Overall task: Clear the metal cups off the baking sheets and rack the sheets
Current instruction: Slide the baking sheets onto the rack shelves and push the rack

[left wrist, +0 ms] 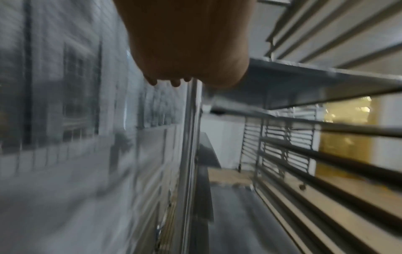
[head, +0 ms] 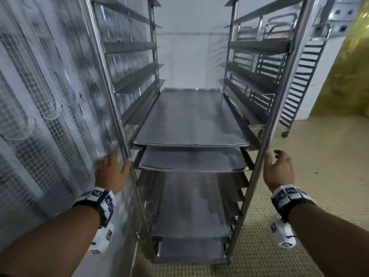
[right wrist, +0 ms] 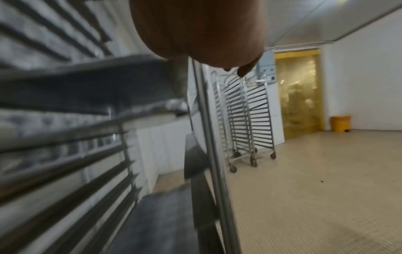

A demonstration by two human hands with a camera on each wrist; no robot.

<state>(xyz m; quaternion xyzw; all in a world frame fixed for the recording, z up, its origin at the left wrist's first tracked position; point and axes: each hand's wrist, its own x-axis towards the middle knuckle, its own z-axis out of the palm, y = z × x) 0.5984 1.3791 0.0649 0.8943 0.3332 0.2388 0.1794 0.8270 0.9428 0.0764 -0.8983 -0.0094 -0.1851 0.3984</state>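
Observation:
A steel tray rack on the floor fills the head view. Bare baking sheets lie on its runners: a top sheet, a second sheet just under it, and lower sheets near the bottom. No metal cups show in any view. My left hand grips the rack's left front post, thumb on the inner side. My right hand holds the right front post, fingers curled round it. The wrist views show the left hand and the right hand from behind, against the posts.
A wire-mesh panel stands close on the left. More wheeled racks stand at the back right beside a yellow strip curtain and a yellow bin. Tiled floor stretches to the right.

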